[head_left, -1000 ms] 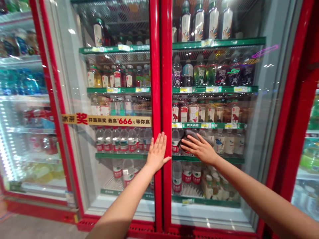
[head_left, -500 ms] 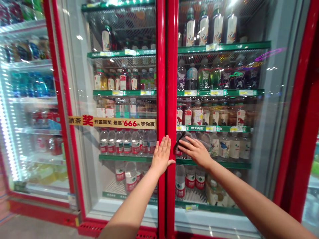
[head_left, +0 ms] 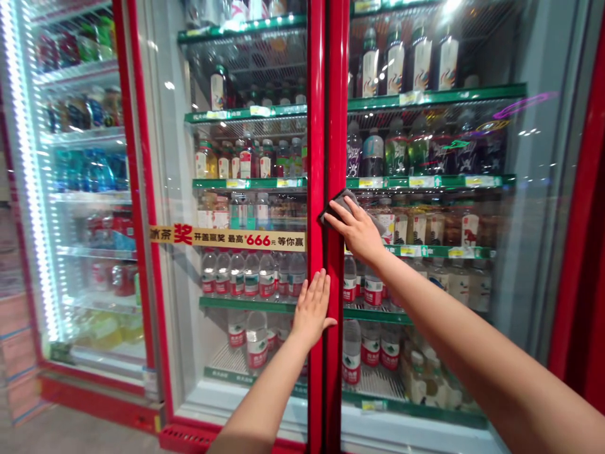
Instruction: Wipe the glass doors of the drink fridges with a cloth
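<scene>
My right hand presses a dark grey cloth against the right door's red frame and the edge of its glass. The cloth sticks out around the fingers, and the rest is hidden under the palm. Lower down, my left hand lies flat on the left door's red frame and the glass beside it, fingers stretched upward and thumb out to the right. Nothing is in that hand. Both doors of the drinks fridge are closed.
Behind the glass, green-edged shelves hold rows of bottles, among them water bottles with red labels. A yellow banner strip crosses the left door. Another lit fridge stands at the left, above grey floor.
My right hand has slid the cloth upward and a little left, onto the red frame. My left hand stays on the frame at about the same place. The view has shifted slightly left.
</scene>
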Available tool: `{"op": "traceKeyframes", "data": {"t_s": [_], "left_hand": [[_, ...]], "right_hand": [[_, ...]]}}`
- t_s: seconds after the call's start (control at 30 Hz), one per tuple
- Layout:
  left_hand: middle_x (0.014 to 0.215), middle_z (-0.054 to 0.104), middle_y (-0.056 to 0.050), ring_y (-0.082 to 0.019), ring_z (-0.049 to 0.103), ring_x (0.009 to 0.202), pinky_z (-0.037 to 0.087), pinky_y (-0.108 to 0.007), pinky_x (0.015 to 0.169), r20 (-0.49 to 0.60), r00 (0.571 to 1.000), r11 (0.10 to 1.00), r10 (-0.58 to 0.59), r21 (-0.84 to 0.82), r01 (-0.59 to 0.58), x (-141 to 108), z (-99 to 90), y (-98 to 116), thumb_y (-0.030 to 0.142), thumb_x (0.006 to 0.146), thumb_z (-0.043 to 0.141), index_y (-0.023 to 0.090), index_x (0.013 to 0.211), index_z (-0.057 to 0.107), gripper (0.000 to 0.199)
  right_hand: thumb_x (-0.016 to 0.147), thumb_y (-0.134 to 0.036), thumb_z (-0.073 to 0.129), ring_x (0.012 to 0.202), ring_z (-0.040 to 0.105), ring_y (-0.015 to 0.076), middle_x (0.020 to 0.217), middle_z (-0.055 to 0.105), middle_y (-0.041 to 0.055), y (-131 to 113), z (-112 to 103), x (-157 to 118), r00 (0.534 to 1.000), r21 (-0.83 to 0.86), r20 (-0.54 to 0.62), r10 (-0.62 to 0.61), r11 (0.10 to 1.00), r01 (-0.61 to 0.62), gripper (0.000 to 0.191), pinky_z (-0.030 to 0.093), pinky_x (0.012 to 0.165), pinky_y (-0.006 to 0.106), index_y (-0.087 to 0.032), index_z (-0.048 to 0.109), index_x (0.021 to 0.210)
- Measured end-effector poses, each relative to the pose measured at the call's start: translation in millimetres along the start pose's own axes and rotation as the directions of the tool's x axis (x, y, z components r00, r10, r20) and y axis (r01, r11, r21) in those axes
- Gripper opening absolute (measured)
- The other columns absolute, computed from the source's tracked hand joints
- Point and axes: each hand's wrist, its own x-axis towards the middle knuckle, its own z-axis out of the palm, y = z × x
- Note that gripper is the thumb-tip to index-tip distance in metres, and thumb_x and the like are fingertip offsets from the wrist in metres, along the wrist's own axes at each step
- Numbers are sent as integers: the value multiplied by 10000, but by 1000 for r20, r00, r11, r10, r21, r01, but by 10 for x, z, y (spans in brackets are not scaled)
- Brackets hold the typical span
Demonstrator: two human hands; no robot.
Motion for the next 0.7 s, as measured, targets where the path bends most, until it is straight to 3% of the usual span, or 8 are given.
{"op": "traceKeyframes", "data": {"t_s": [0.1, 0.2, 0.4, 0.5, 0.57, 0.63, 0.7], "left_hand": [[1658, 69, -218, -317, 88, 1556, 218, -517, 1257, -25, 999, 999, -48, -12, 48, -12, -24, 22, 572, 704, 822, 89, 1600, -79, 1359], [1655, 71, -245, -340, 74, 1556, 204, -536, 1258, -59, 992, 994, -110, -24, 109, -49, -37, 52, 604, 716, 798, 58, 1585, -119, 1377], [1654, 34, -265, -368, 62, 1551, 184, -581, 1251, -95, 975, 979, -203, -45, 200, -154, -47, 110, 624, 770, 740, 64, 1573, -168, 1336], [1658, 38, -257, -354, 47, 1555, 202, -554, 1255, -68, 985, 987, -158, -50, 155, -164, -69, 116, 588, 726, 800, 63, 1577, -156, 1383], [1659, 53, -256, -352, 29, 1556, 203, -548, 1256, -42, 991, 991, -127, -45, 125, -148, -80, 125, 572, 657, 858, 51, 1581, -132, 1451], [1657, 71, -259, -353, 20, 1556, 201, -553, 1256, -19, 994, 993, -109, -41, 108, -124, -82, 148, 567, 601, 892, 40, 1587, -93, 1491], [1657, 87, -256, -344, 28, 1558, 205, -546, 1256, -5, 996, 995, -93, -44, 93, -108, -77, 178, 557, 593, 900, 42, 1594, -49, 1473]], "right_hand": [[956, -66, 448, 1570, 58, 293, 1655, 310, 16, -80, 64, -119, 1000, 18, -8, -14, 1000, 14, 593, 310, 1215, 567, -288, 475, 1505], [944, -73, 466, 1570, 44, 303, 1655, 307, 16, -278, 186, -528, 997, 30, 32, -71, 997, 70, 617, 299, 1214, 584, -302, 456, 1517], [938, -177, 548, 1539, 212, 305, 1626, 369, 1, -650, 367, -1491, 964, 66, 123, -237, 971, 230, 604, 314, 1207, 533, -322, 452, 1517], [951, -206, 544, 1519, 277, 247, 1612, 389, -62, -594, 319, -1618, 926, 88, 146, -348, 937, 338, 591, 290, 1226, 473, -370, 446, 1511], [950, -192, 537, 1524, 266, 231, 1624, 363, -65, -470, 244, -1493, 950, 50, 141, -279, 960, 274, 617, 257, 1240, 459, -374, 416, 1527], [935, -160, 536, 1540, 224, 256, 1645, 323, -23, -357, 175, -1293, 992, -28, 100, -79, 996, 82, 654, 222, 1246, 486, -335, 390, 1549], [921, -140, 539, 1548, 190, 294, 1653, 304, 15, -324, 149, -1162, 995, -87, 58, 84, 993, -79, 664, 179, 1249, 537, -290, 397, 1552]]}}
